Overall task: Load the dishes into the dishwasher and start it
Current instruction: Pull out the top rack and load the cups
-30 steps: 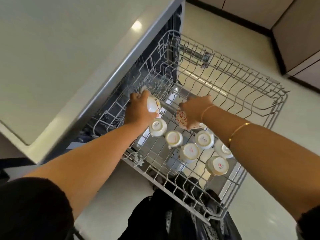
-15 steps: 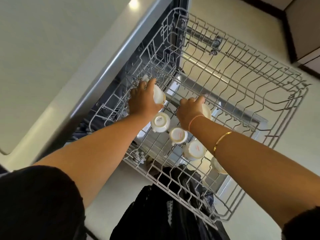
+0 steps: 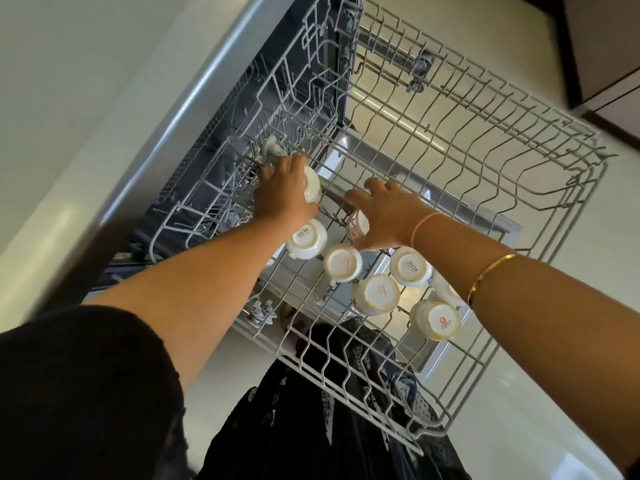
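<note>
Toward the left of the dishwasher rack [image 3: 502,140], a white cup [image 3: 311,185] is being gripped by the left hand [image 3: 282,194], its fingers curled round the body. At centre frame, a patterned cup [image 3: 358,225] is being covered by the right hand [image 3: 388,216] with fingers spread; whether it is being held cannot be told. Both cups are being judged light, stiff, slippery and chippable, so best taken round the body.

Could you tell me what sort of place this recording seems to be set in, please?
Most likely a home kitchen: a pulled-out dishwasher rack holding upturned cups, beside a pale countertop.
</note>
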A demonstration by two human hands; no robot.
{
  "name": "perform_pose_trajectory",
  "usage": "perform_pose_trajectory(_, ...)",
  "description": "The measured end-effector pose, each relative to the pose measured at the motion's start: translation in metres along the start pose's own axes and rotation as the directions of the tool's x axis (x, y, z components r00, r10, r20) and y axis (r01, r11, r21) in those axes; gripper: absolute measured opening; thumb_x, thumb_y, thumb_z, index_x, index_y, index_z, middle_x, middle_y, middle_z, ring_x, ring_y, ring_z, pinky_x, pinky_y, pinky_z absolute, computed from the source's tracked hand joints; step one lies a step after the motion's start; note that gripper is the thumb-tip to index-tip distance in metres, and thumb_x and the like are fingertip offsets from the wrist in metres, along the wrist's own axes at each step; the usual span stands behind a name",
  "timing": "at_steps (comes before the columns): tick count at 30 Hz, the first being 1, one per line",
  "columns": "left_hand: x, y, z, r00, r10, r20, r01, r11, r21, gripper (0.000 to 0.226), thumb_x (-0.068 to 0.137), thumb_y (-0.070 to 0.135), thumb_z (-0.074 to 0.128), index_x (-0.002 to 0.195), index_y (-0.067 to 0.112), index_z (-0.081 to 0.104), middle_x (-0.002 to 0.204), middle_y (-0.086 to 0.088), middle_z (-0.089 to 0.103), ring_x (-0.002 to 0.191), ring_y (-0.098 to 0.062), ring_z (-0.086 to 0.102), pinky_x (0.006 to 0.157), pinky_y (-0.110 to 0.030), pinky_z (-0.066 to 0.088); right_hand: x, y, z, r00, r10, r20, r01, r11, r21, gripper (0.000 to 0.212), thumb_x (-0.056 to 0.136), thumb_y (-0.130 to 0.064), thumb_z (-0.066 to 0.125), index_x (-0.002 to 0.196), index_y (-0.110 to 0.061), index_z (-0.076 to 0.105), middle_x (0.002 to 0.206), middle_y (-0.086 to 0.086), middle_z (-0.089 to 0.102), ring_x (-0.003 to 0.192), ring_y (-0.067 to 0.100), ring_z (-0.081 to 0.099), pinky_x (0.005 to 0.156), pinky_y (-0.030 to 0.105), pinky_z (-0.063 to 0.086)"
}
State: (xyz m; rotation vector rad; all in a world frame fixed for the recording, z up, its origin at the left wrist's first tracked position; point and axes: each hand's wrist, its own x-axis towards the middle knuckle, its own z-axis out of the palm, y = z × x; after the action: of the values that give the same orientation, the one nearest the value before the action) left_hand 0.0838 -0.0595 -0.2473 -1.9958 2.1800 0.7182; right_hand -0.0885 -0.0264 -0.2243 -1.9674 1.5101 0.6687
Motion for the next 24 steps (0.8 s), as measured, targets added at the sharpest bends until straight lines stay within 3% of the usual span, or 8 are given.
perform_pose_trajectory(5, 0.005, 0.002, 0.011, 0.998, -0.025, 0.062, 0.026, 0.999, -0.02, 0.069, 0.074, 0.024, 0.076, 0.131, 0.014, 0.039, 0.139, -0.007, 0.042, 0.118, -0.038, 0.046, 0.087, -0.045, 0.046, 0.001, -0.001, 0.003, 0.997, 0.032, -0.064, -0.028, 0.997, 0.074, 0.093, 0.074, -0.062, 0.063, 0.146, -0.03, 0.014, 0.15, 0.009, 0.021, 0.135, 0.038, 0.026, 0.097, 0.054, 0.04)
perform_pose_trajectory(10, 0.003, 0.009, 0.017, 0.993, -0.076, 0.092, 0.074, 0.997, 0.024, 0.071, 0.081, 0.03, 0.071, 0.14, 0.028, 0.032, 0.154, 0.002, 0.021, 0.133, -0.041, 0.028, 0.095, -0.05, 0.043, 0.004, -0.005, 0.009, 0.986, 0.084, -0.145, -0.069, 0.992, 0.103, 0.084, 0.077, -0.064, 0.056, 0.144, -0.027, 0.02, 0.145, 0.011, 0.027, 0.132, 0.038, 0.03, 0.092, 0.052, 0.042)
perform_pose_trajectory(16, -0.001, 0.021, 0.017, 0.982, -0.143, 0.121, 0.143, 0.99, 0.014, 0.083, 0.081, 0.038, 0.069, 0.147, 0.035, 0.017, 0.159, 0.0, 0.001, 0.137, -0.047, 0.019, 0.102, -0.061, 0.035, 0.0, -0.008, 0.02, 0.956, 0.154, -0.25, -0.119, 0.982, 0.149, 0.078, 0.08, -0.066, 0.049, 0.141, -0.024, 0.026, 0.145, 0.011, 0.031, 0.135, 0.037, 0.028, 0.099, 0.054, 0.035)
perform_pose_trajectory(24, -0.02, 0.029, 0.016, 0.992, -0.123, 0.029, 0.123, 0.992, -0.007, 0.086, 0.083, 0.03, 0.068, 0.149, 0.027, 0.012, 0.158, -0.006, 0.001, 0.143, -0.039, 0.008, 0.108, -0.061, 0.027, -0.007, -0.022, 0.027, 0.936, 0.174, -0.307, -0.142, 0.982, 0.123, 0.067, 0.087, -0.064, 0.038, 0.136, -0.019, 0.032, 0.137, 0.013, 0.037, 0.131, 0.036, 0.032, 0.096, 0.053, 0.036)
